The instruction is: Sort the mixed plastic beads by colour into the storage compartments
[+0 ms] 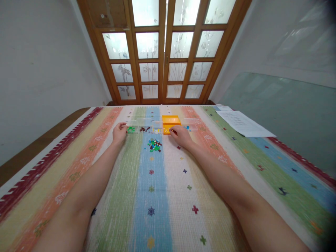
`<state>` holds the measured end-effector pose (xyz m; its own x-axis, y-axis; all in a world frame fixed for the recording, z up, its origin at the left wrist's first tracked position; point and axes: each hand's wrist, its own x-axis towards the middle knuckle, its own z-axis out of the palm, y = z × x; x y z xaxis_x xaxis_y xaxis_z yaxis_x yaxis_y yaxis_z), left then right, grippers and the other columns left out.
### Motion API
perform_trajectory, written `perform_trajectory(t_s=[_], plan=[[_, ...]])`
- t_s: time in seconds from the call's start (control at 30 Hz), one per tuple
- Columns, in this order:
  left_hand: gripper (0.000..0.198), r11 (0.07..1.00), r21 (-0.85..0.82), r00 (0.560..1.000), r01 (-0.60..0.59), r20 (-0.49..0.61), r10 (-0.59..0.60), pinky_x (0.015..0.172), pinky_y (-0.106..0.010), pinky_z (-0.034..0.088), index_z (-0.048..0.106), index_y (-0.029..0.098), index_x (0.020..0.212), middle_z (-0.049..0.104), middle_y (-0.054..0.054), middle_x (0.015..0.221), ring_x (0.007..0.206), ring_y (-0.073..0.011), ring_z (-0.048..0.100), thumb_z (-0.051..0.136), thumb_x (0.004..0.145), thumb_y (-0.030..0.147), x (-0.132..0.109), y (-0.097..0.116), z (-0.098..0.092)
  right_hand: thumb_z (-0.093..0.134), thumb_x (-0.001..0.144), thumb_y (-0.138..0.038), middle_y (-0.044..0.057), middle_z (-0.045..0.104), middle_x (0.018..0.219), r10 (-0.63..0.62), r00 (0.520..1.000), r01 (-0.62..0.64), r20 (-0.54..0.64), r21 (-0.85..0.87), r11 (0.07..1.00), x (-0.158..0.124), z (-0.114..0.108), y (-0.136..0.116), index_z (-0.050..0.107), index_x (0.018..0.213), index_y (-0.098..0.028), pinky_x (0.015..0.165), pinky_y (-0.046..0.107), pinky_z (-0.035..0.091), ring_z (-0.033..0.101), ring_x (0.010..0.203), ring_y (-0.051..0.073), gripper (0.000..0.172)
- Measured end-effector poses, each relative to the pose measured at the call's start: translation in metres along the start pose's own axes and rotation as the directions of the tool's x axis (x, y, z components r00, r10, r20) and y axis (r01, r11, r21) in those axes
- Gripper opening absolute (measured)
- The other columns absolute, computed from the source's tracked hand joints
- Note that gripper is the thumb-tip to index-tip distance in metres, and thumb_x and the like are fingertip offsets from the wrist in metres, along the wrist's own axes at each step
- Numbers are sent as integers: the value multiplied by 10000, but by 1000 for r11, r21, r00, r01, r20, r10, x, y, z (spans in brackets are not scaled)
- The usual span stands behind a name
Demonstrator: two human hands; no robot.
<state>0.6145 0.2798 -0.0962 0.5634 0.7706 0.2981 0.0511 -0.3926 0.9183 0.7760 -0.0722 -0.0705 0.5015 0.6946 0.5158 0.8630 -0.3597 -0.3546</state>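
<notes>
My left hand [120, 132] is at the left end of a row of small boxes, fingers curled against the edge of a clear box with green pieces [131, 130]. Whether a piece is between its fingertips is too small to tell. My right hand [181, 135] is pinched over the orange box [171, 119], whose lid stands open and which has small pale pieces inside. What the pinch holds, if anything, cannot be made out. Between the hands, clear boxes contain dark brown pieces [144, 129] and yellow pieces [157, 130]. Blue pieces [186, 128] lie in a clear box beyond my right hand.
A mixed pile of small coloured pieces [154, 145] lies on the striped tablecloth [154, 189], nearer to me than the boxes. Printed paper sheets [243, 123] rest at the right. Behind the table's far edge are wooden doors with glass panes [149, 45].
</notes>
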Motion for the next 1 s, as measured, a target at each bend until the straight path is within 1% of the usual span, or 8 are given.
perform_trajectory(t_s=[0.07, 0.13, 0.27, 0.43, 0.53, 0.73, 0.9, 1.0], plan=[[328, 1000, -13, 1000, -11, 1, 11, 651, -246, 481, 694, 175, 1061, 706, -50, 919, 693, -142, 603, 632, 799, 363, -2, 2, 2, 552, 974, -227, 75, 726, 942, -58, 997, 54, 57, 71, 996, 0, 1, -15, 718, 931, -187, 776, 297, 411, 620, 865, 203, 176], [283, 998, 17, 997, -53, 51, 52, 677, -257, 483, 714, 181, 1024, 712, -48, 912, 713, -152, 607, 632, 816, 354, -6, 6, 3, 559, 959, -211, 49, 711, 895, -137, 979, 114, 148, 148, 982, -2, 0, -30, 713, 910, -194, 759, 283, 395, 605, 834, 183, 163], [259, 971, 130, 966, -201, 192, 175, 685, -276, 461, 740, 191, 1022, 721, -38, 862, 712, -171, 597, 608, 862, 345, -16, 16, 6, 624, 918, -231, 14, 672, 816, -260, 897, 180, 358, 242, 953, -7, -6, -51, 690, 855, -197, 692, 262, 350, 548, 744, 150, 98], [255, 894, 220, 873, -389, 397, 282, 714, -304, 462, 757, 209, 1024, 736, -36, 857, 731, -191, 612, 570, 913, 343, -29, 28, 12, 721, 892, -350, 33, 670, 851, -341, 838, 272, 426, 217, 938, -8, -12, -59, 690, 844, -195, 691, 274, 340, 534, 774, 170, 165], [250, 836, 243, 807, -491, 490, 331, 767, -324, 476, 761, 220, 1024, 753, -44, 934, 793, -206, 634, 561, 929, 336, -38, 34, 16, 714, 898, -307, 42, 689, 895, -366, 822, 288, 437, 235, 928, -8, -10, -60, 721, 905, -199, 723, 280, 369, 561, 810, 179, 108], [242, 756, 237, 692, -610, 625, 363, 770, -326, 474, 752, 220, 1041, 747, -46, 975, 802, -201, 631, 548, 949, 312, -52, 45, 20, 647, 932, -205, 48, 715, 942, -344, 841, 275, 418, 218, 936, -8, -2, -55, 743, 975, -202, 758, 279, 394, 597, 845, 177, 105], [227, 723, 221, 630, -654, 688, 360, 810, -342, 489, 756, 235, 1046, 747, -59, 1015, 886, -226, 655, 564, 946, 301, -58, 53, 22, 612, 942, -190, 47, 708, 940, -331, 870, 291, 366, 162, 943, -9, 2, -49, 730, 958, -207, 764, 281, 398, 598, 855, 184, 120], [232, 697, 207, 594, -687, 713, 373, 863, -364, 497, 760, 239, 1062, 744, -68, 1039, 958, -243, 660, 561, 956, 292, -61, 57, 25, 607, 950, -200, 53, 701, 951, -282, 906, 271, 314, 78, 959, -8, 4, -44, 725, 959, -211, 780, 289, 399, 598, 885, 195, 119]])
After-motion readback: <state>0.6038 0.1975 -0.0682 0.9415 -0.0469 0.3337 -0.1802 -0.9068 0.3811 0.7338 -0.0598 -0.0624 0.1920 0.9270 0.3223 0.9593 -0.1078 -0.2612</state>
